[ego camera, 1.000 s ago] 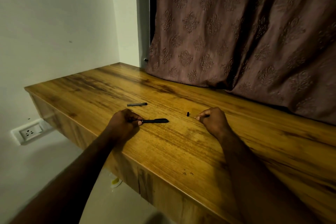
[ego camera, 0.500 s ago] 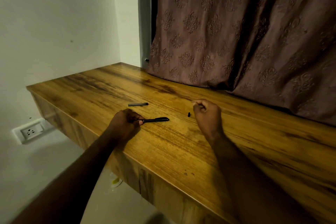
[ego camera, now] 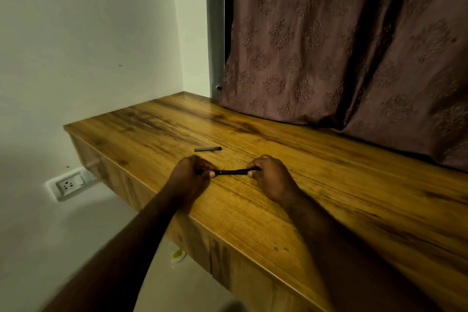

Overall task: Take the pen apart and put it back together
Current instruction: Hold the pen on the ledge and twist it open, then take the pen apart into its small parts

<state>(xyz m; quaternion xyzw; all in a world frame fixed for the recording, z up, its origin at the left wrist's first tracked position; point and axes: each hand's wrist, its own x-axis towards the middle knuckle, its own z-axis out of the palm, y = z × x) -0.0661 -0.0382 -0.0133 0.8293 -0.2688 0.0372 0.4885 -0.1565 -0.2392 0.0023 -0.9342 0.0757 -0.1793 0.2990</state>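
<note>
A black pen barrel [ego camera: 230, 172] lies level just above the wooden table [ego camera: 291, 210], held at both ends. My left hand [ego camera: 188, 180] grips its left end with curled fingers. My right hand [ego camera: 272, 180] pinches its right end between thumb and fingers. Both ends of the barrel are hidden inside my fingers. A grey pen cap [ego camera: 207, 149] lies alone on the table just beyond my left hand. The small black piece seen earlier on the table is out of sight.
A patterned brown curtain [ego camera: 342, 45] hangs along the table's back edge. The table's left end meets a white wall with a socket [ego camera: 67, 185] below. The near edge drops off under my forearms.
My right hand has come left from the small black piece and closed on the pen barrel's right end. That piece no longer lies on the table. My left hand keeps its grip.
</note>
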